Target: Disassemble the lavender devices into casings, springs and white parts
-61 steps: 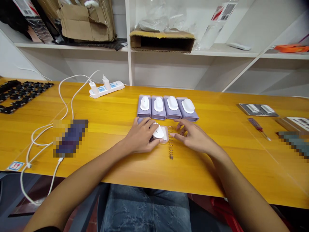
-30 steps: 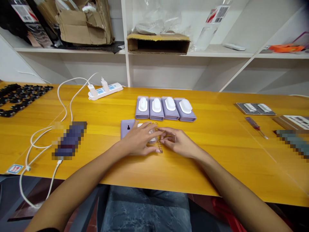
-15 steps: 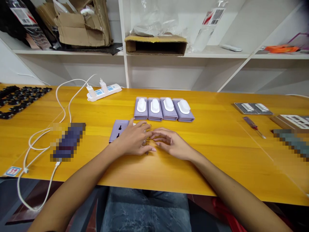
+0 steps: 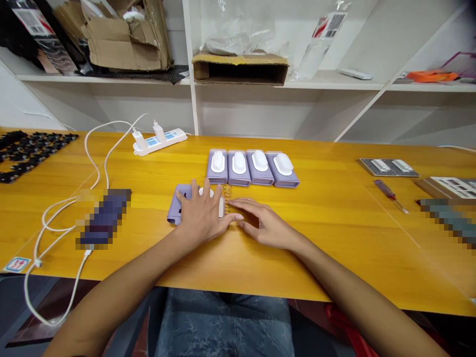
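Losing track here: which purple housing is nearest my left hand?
The front purple housing, partly covered by your left hand; the other four sit uncovered in a row behind, each with a white top.

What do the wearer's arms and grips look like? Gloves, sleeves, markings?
Human, no gloves: left grip and right grip are bare, with no rings visible. Left forearm and right forearm are bare too, slim and tapering to the wrist; no watch, bracelet, cable or clear marking shows. Sleeves can't be made out at the frame edge.
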### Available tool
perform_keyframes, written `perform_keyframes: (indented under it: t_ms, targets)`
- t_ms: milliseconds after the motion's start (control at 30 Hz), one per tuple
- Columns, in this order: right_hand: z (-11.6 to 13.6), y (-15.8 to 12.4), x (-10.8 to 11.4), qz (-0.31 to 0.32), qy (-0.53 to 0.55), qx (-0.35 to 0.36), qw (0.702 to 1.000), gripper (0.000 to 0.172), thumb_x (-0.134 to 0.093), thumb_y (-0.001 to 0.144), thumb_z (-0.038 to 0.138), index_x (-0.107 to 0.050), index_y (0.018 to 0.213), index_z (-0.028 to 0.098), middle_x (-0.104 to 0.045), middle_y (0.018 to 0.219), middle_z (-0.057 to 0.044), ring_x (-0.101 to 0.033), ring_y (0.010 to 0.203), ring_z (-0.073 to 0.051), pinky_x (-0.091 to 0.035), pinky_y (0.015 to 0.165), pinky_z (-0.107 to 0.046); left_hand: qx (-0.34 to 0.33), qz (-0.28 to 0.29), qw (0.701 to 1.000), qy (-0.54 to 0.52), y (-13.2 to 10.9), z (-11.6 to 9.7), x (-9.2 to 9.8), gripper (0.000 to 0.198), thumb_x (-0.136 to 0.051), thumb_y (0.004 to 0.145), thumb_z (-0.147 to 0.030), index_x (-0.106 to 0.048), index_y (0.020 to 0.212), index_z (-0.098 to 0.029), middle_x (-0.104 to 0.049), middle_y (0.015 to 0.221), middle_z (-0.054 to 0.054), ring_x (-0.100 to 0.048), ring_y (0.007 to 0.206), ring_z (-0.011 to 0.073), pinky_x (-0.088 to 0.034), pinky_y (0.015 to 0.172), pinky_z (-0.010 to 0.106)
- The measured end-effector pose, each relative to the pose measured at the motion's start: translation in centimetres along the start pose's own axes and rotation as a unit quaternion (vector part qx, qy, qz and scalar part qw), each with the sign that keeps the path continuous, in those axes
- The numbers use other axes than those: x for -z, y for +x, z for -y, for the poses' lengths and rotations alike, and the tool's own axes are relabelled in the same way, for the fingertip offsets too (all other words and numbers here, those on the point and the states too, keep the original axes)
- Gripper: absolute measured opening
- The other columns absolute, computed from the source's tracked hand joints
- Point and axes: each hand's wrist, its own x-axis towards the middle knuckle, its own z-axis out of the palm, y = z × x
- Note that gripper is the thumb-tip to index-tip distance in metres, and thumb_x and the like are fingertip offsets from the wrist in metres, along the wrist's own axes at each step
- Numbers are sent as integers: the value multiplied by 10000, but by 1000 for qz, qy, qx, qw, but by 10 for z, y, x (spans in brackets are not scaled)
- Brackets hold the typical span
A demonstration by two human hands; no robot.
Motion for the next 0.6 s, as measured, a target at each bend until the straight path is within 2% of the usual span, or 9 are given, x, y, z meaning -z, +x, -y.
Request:
perform_keyframes:
  t_ms: [133,267,433,600]
  targets:
    - [3,-4,-2,59,-15,10,998,740,-662,985,168,-491,1695,283,-552,1710,-99,-505,1607,-328,-399,1345,-630,7,28,1000,0,3,3,1,907,-463,1010,-824,-406,1703,-241,-327,1810,205,-240,1637,602,-316,1148,930]
    - [4,-6,-2,86,-26,13,996,812,-676,977,171,-418,1738,289,-495,1751,-93,-468,1633,-323,-384,1357,-627,5,40,999,-4,4,8,3,797,-566,1000,-732,-498,1630,-247,-380,1782,192,-267,1626,584,-314,1143,938]
    - [6,-3,-1,68,-24,7,997,712,-671,1003,211,-501,1691,279,-571,1694,-100,-542,1580,-327,-422,1337,-620,-3,41,999,-1,7,13,3,677,-546,1005,-683,-594,1511,-235,-507,1677,207,-327,1599,534,-345,1135,924]
    - [7,-2,1,57,-25,-5,998,609,-654,1027,253,-571,1631,252,-621,1648,-111,-589,1537,-314,-460,1310,-599,1,55,998,-4,13,22,1,690,-526,990,-667,-596,1503,-210,-492,1685,214,-323,1592,526,-312,1143,939]
